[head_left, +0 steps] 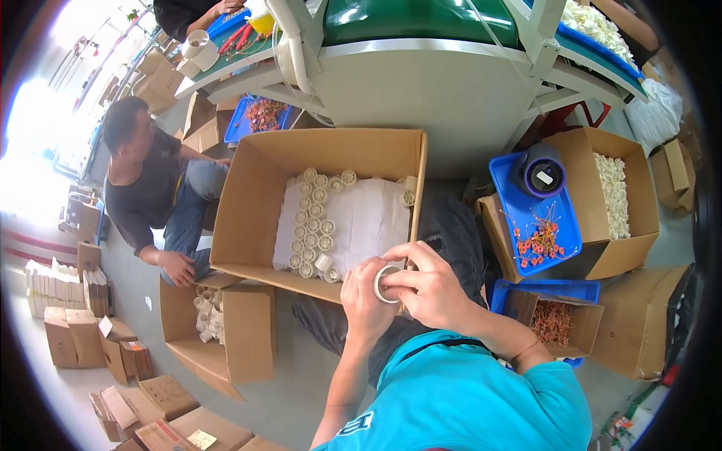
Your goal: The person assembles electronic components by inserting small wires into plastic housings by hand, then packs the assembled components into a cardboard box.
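Our left hand (365, 297) and right hand (430, 289) fingers pinch a white, probably plastic cylinder (377, 286), a rectangular brown cardboard box (353, 150) beyond them.

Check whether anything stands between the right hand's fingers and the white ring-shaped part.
Nothing visible does: the right hand's fingers touch the white ring-shaped part directly, and the left hand holds it.

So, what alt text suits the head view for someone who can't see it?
A person's left hand holds a white round part, the right hand at its open end, by a cardboard box with similar parts on a white sheet. A blue tray of orange parts is at right; another person is at left.
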`<state>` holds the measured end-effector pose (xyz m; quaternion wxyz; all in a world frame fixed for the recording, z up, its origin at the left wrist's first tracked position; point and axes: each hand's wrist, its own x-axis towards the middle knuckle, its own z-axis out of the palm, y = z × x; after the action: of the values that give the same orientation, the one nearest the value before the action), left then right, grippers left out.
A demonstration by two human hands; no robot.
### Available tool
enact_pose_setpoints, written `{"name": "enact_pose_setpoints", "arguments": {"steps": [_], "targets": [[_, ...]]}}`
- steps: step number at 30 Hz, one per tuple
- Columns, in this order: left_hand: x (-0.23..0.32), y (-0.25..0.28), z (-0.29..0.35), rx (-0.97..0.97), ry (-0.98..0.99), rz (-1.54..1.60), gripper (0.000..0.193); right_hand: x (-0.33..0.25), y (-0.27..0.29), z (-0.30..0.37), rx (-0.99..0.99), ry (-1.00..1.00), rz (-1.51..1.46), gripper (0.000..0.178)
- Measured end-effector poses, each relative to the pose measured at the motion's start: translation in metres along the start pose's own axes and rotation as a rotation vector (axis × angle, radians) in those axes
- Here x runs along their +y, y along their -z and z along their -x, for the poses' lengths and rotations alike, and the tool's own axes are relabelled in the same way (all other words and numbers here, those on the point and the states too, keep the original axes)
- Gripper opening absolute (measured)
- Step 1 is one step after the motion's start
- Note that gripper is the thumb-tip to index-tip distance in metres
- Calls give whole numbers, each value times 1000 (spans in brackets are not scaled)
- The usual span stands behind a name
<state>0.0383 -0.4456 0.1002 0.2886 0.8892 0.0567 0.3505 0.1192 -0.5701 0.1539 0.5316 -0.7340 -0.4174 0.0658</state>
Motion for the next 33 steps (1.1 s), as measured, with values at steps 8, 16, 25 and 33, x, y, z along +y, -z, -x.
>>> {"name": "enact_pose_setpoints", "arguments": {"steps": [8,16,25,33], "targets": [[6,3,0,-51,39,146,55,2,3,0,-57,-22,20,16],[8,5,-3,-127,79,165,53,3,6,2,-82,-45,9,15],[2,1,-5,-121,23,116,53,15,-7,8,34,-38,-5,17],[-5,-2,0,-43,-69,145,57,10,-3,9,4,-100,-141,18]]}}
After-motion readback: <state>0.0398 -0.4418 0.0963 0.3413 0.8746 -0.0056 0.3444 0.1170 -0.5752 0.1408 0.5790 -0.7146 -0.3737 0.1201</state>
